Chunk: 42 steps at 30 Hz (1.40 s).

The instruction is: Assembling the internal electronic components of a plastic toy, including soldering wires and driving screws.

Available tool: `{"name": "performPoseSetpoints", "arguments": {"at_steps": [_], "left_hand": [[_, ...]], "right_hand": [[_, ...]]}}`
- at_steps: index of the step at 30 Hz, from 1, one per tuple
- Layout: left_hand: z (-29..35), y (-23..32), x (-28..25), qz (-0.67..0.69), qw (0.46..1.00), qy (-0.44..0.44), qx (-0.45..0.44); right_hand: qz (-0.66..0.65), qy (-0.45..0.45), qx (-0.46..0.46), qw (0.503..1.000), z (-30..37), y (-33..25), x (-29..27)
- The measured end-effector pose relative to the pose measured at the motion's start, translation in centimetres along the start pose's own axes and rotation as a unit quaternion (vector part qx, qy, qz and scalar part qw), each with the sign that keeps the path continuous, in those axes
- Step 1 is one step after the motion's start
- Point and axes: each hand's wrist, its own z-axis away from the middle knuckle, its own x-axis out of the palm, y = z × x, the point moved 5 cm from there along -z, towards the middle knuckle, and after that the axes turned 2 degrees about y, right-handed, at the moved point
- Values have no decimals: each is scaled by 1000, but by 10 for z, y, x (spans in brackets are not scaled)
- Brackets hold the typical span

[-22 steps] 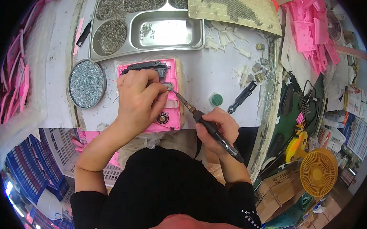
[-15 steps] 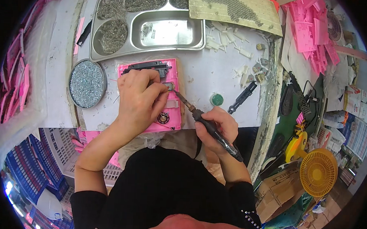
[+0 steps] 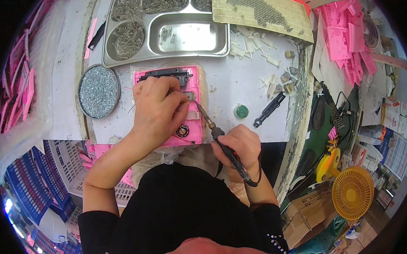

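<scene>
A pink plastic casing [image 3: 195, 135] lies on the bench in front of me, with a black part [image 3: 174, 73] along its far end and a small round component [image 3: 182, 130] at its near end. My left hand [image 3: 155, 109] bends over the casing with thumb and fingers pinched together; what they hold is hidden. Thin wire ends stick out to the left of that hand. Gripped in my right hand [image 3: 242, 149] is a soldering iron [image 3: 218, 132], its tip slanting up to a small grey metal part [image 3: 189, 96] in the casing, beside my left fingertips.
A round dish of small screws [image 3: 98, 93] stands left of the casing. Beyond is a steel compartment tray [image 3: 165, 56] with springs. To the right lie a small green-filled pot [image 3: 241, 111], a black bar-shaped part [image 3: 270, 109] and white plastic pieces [image 3: 250, 45]. A yellow fan [image 3: 353, 192] stands at lower right.
My right hand has shifted slightly left and down, and the iron is held more steeply, its back end swung left. The tip stays near the small metal part. My left hand keeps its pinch.
</scene>
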Motion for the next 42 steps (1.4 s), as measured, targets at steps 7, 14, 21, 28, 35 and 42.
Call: {"name": "performPoseSetpoints", "arguments": {"at_steps": [7,14,21,28,35,42], "left_hand": [[1,0,0,-7,1000,0,0],[0,1,-1,-6,1000,0,0],[1,1,-1,-5,1000,-1,1],[1,1,-1,-7,1000,-2,0],[-1,4,-4,-1,1000,-2,-9],[-5,6,2,-19,999,15,-31]], "right_hand": [[-17,17,0,1000,-3,3,-11],[-20,27,4,999,-10,4,-16],[-23,31,-2,999,-11,8,-17],[-24,24,9,999,-9,7,-16],[-19,24,5,1000,-11,8,-15],[-17,21,4,1000,-14,8,-9]]}}
